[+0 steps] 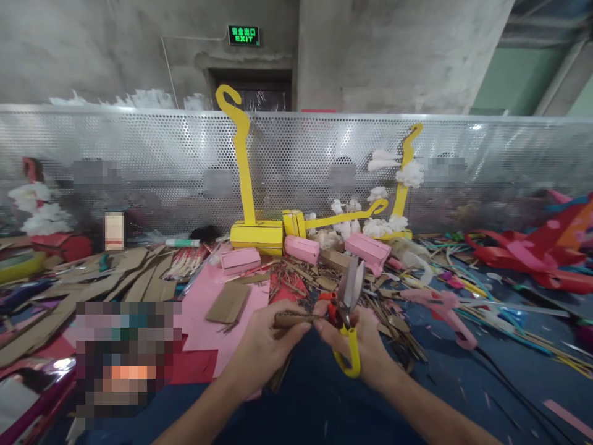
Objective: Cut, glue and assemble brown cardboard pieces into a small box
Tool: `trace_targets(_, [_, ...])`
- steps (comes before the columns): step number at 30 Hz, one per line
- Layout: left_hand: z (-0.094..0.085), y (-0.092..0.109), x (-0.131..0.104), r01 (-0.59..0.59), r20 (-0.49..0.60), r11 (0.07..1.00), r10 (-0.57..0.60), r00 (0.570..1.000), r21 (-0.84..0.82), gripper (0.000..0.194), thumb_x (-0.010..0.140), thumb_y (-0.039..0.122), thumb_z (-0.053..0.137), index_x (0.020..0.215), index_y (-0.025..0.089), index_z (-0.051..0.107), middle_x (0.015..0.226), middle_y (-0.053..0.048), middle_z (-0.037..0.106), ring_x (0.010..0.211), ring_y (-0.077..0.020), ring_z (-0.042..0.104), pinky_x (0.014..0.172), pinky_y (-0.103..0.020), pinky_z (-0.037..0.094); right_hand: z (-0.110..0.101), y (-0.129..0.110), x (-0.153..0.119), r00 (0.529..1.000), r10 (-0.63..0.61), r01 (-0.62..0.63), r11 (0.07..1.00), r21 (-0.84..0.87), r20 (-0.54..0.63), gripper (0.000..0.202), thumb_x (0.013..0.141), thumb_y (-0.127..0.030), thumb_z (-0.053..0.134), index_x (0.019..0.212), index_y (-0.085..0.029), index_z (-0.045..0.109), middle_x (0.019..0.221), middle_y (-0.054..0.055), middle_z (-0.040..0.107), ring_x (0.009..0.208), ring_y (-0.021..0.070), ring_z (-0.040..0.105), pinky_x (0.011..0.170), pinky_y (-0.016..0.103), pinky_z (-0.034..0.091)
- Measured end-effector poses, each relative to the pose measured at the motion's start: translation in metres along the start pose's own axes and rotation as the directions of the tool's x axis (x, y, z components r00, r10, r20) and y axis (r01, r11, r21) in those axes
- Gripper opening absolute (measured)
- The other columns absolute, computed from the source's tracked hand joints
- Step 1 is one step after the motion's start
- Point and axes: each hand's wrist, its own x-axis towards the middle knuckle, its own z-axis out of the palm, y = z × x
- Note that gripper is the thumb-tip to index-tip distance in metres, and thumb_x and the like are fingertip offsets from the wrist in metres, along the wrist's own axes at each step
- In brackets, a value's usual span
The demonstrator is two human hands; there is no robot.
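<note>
My left hand point(273, 343) is closed round a small folded piece of brown cardboard point(291, 319), thumb along its lower side. My right hand point(354, 343) pinches the cardboard's right end between thumb and finger. Scissors with yellow and red handles point(347, 340) are also held in my right hand, their blades point(351, 285) pointing up and away. Beyond my hands lie pink blocks point(302, 248) and a yellow box with a tall hooked strip point(256, 236). A flat brown cardboard piece point(228, 302) rests on pink paper point(199, 321) left of my hands.
A pink glue gun point(451, 315) with a black cord lies at the right. Cardboard strips point(151, 272) cover the left side, and cardboard scraps point(393, 321) lie near my right hand. A perforated metal barrier point(287, 148) stands behind the table.
</note>
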Motion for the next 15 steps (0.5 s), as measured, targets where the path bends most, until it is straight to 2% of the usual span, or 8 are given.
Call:
trace_targets(3, [-0.0008, 0.0033, 0.0003, -0.063, -0.005, 0.998, 0.063, 0.998, 0.010, 0.014, 0.093, 0.024, 0.062, 0.100, 0.019, 0.073, 0.094, -0.005, 0.077, 0.087, -0.0186, 0.072, 0.073, -0.025, 0.058, -0.0005, -0.0031, 0.0019, 0.999, -0.018, 0.017, 1.000, 0.015, 0.031, 0.032, 0.079, -0.045, 0.080, 0.075, -0.018, 0.063, 0.067, -0.001, 0.055, 0.060, 0.0120, 0.046, 0.054, 0.023, 0.039])
trace_targets(7, [-0.0008, 0.0078, -0.0017, -0.127, -0.043, 0.991, 0.129, 0.991, 0.046, 0.011, 0.091, 0.022, 0.064, 0.092, 0.020, 0.075, 0.086, -0.003, 0.076, 0.080, -0.0167, 0.071, 0.071, -0.023, 0.057, -0.0004, -0.0077, 0.0017, 0.998, -0.039, 0.038, 0.999, 0.004, 0.046, 0.031, 0.079, -0.046, 0.080, 0.075, -0.017, 0.066, 0.071, 0.002, 0.062, 0.066, 0.0158, 0.055, 0.060, 0.026, 0.046])
trace_targets(11, [0.0021, 0.0081, -0.0047, -0.153, -0.034, 0.987, 0.154, 0.987, 0.041, 0.011, 0.092, 0.021, 0.063, 0.094, 0.019, 0.074, 0.089, -0.003, 0.076, 0.081, -0.0155, 0.071, 0.073, -0.022, 0.056, 0.0007, -0.0090, -0.0006, 0.998, -0.031, 0.033, 0.999, -0.029, 0.047, 0.031, 0.078, -0.044, 0.081, 0.072, -0.017, 0.066, 0.066, 0.001, 0.061, 0.061, 0.0143, 0.053, 0.056, 0.025, 0.045])
trace_targets(15, [0.0060, 0.0059, -0.0067, -0.139, -0.033, 0.990, 0.139, 0.990, 0.021, 0.011, 0.094, 0.023, 0.061, 0.093, 0.019, 0.072, 0.088, -0.002, 0.076, 0.079, -0.0147, 0.071, 0.071, -0.020, 0.056, 0.0030, -0.0055, -0.0025, 1.000, -0.006, 0.006, 1.000, 0.008, 0.025, 0.028, 0.076, -0.039, 0.083, 0.074, -0.017, 0.065, 0.064, 0.000, 0.061, 0.058, 0.0130, 0.052, 0.054, 0.023, 0.042])
